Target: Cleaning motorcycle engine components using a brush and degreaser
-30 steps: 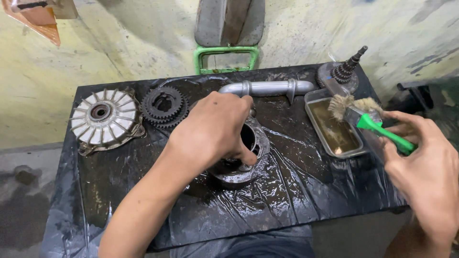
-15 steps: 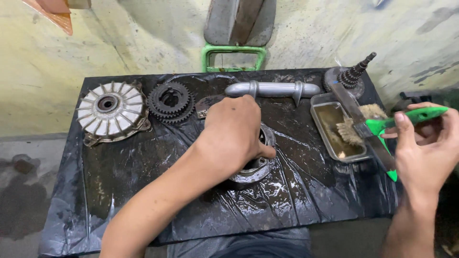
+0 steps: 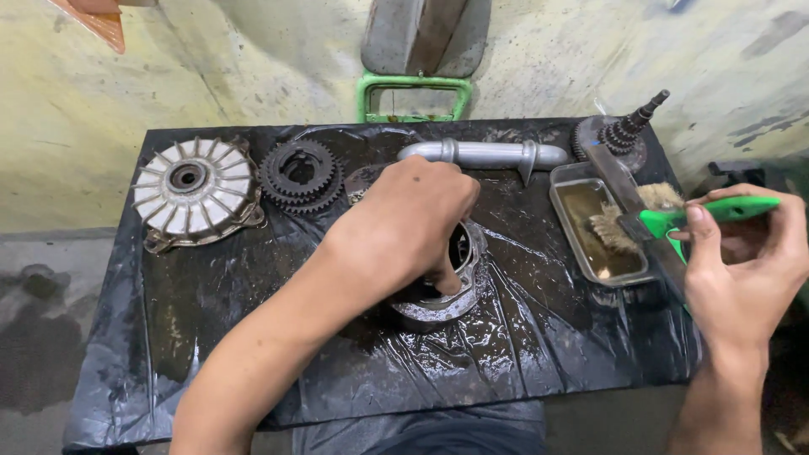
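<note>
brush (image 3: pixel 653 221) now raised level by right hand (image 3: pixel 742 270)

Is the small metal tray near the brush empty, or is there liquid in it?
Not empty. The metal tray holds murky brownish liquid, and the bristles of the green-handled brush in the right hand hang over it. Its depth cannot be told.

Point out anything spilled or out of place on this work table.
Dark oily liquid has spread over the black plastic sheet, pooling around the round metal part under the left hand. The metal tray holds murky fluid. Nothing else stands out.
</note>
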